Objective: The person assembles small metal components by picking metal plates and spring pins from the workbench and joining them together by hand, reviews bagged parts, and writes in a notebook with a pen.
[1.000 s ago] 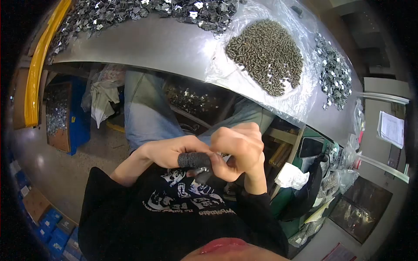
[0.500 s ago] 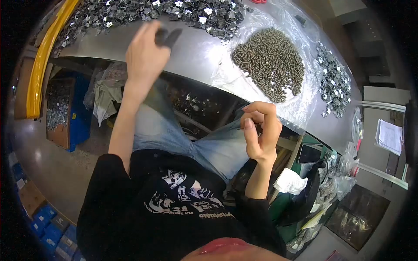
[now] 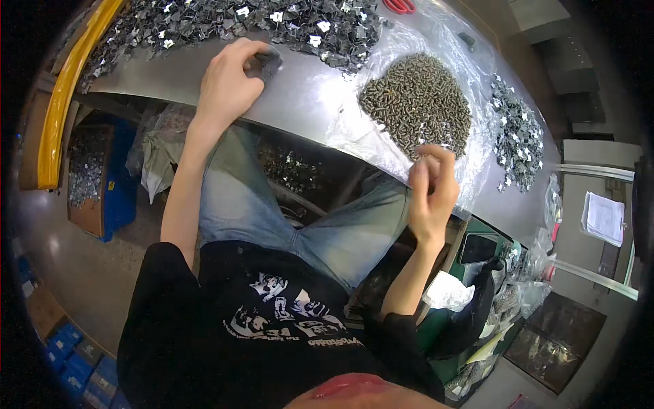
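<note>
Light glares off the steel worktop (image 3: 300,95), edged at left by a yellow plastic-wrapped strip (image 3: 63,102). A grey floor (image 3: 146,252) spreads below, around a blue-sided bin (image 3: 122,187) and blue boxes (image 3: 68,358). At right, white papers (image 3: 604,218) show between pale metal rails (image 3: 596,172).

table (image 3: 300,99): 1 | dark heaps (image 3: 272,27) (image 3: 518,136) atop: 2 | cylinder heap (image 3: 419,99) atop: 1

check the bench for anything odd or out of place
One thing: a small dark object lies alone on the plastic sheet, beyond the brownish heap. It looks odd because it sits apart from that heap and doesn't match its pieces. I can't tell what it is.
</note>
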### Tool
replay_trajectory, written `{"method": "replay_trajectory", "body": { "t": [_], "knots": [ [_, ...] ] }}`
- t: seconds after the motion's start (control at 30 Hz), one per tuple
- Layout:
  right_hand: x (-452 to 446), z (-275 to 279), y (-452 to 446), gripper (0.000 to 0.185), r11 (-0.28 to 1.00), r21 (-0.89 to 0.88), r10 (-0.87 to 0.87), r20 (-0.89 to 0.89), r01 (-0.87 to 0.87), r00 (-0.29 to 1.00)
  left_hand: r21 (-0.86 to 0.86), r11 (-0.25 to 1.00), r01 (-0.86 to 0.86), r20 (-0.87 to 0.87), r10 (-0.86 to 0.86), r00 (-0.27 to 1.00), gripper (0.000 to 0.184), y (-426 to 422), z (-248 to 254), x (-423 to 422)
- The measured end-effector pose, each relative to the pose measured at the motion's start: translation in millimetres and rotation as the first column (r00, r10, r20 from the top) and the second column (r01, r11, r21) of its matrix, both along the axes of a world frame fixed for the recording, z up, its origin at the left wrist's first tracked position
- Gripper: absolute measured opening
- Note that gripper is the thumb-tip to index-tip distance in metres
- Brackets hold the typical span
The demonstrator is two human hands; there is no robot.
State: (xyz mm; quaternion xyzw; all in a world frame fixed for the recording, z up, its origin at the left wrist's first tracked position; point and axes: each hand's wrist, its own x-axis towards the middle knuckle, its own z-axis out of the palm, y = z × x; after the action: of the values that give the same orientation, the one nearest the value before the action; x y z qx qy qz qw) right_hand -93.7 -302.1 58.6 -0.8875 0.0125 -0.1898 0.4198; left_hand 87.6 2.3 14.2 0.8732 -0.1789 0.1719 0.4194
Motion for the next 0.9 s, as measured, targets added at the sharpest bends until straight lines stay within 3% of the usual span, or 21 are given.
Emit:
{"method": "replay_trajectory", "body": {
  "t": [0.1, 0.2, 0.3, 0.5, 0.6, 0.8, 0.9],
  "knots": [
    [26, 10, -21, 0.025, 0.962, -0.161, -0.233, -0.075, 0.219, 0.970, 0.102, 0.995, 0.011, 0.119, -0.023, 0.993, 0.047, 1, 2, -9],
    [45, 14, -41, 0.042, 0.826, -0.508, -0.370, -0.167, 0.242, 0.914, 0.092, 0.992, -0.090, 0.068, 0.084, 0.994, 0.039, 0, 11, -19],
    [53, 4, -51, 0.053, 0.778, -0.594, -0.374, -0.178, 0.203, 0.910, 0.213, 0.974, -0.082, 0.037, 0.076, 0.996, 0.039, 8, 2, -17],
    [57, 1, -42, 0.032, 0.823, -0.527, -0.345, -0.165, 0.214, 0.924, 0.128, 0.991, -0.033, 0.039, 0.028, 0.999, 0.033, 10, 1, -20],
    [57, -4, -44, 0.025, 0.816, -0.537, -0.309, -0.091, 0.214, 0.947, 0.109, 0.987, -0.122, 0.098, 0.111, 0.989, 0.037, 4, 8, -26],
    [57, -3, -42, 0.023, 0.811, -0.545, -0.295, -0.066, 0.213, 0.953, 0.123, 0.991, -0.046, 0.065, 0.038, 0.997, 0.037, 18, -4, -20],
    [57, 0, -36, 0.025, 0.826, -0.531, -0.275, -0.091, 0.187, 0.957, 0.108, 0.990, -0.089, 0.093, 0.079, 0.993, 0.032, 15, -2, -24]
  ]
}}
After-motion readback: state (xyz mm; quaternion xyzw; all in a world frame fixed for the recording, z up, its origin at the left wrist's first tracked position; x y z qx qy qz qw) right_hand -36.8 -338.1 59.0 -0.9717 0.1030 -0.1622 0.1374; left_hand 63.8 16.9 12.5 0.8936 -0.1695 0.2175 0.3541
